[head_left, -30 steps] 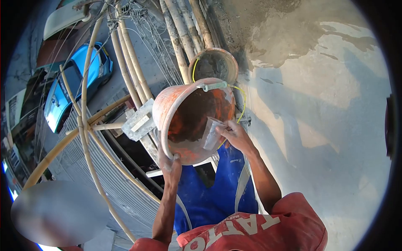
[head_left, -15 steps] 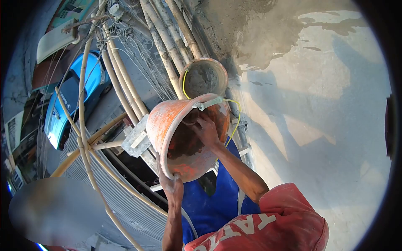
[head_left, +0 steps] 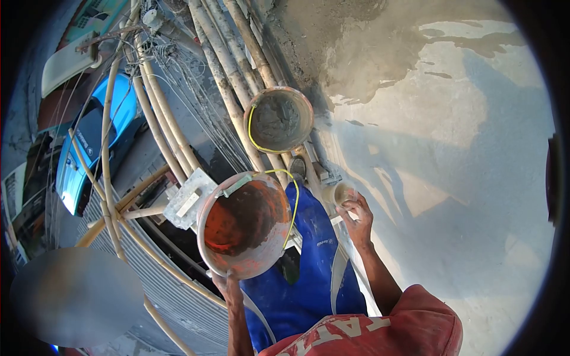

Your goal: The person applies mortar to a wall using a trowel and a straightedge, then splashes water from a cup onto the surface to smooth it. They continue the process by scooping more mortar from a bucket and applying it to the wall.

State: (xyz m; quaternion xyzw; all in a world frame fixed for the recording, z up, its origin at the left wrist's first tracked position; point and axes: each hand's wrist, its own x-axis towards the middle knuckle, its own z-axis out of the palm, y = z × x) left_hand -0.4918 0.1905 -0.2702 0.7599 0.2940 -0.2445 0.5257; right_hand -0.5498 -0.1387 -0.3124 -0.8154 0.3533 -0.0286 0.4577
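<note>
Gripping the bucket (head_left: pixel 255 268) by its near rim, the left hand (head_left: pixel 228 288) has its fingers clasped at the edge, the orange-stained inside lying just beyond them. Well apart, the right hand (head_left: pixel 358 222) holds a cup (head_left: pixel 344 194) in bent fingers, outside the bucket. Between the two hands' fingers, a yellow handle (head_left: pixel 297 202) arcs off the rim. Farther ahead of both, a second bucket (head_left: pixel 307 110) contains grey mix (head_left: pixel 279 115).

It's a building site: bamboo poles (head_left: pixel 253 44), mortar (head_left: pixel 278 120).
</note>
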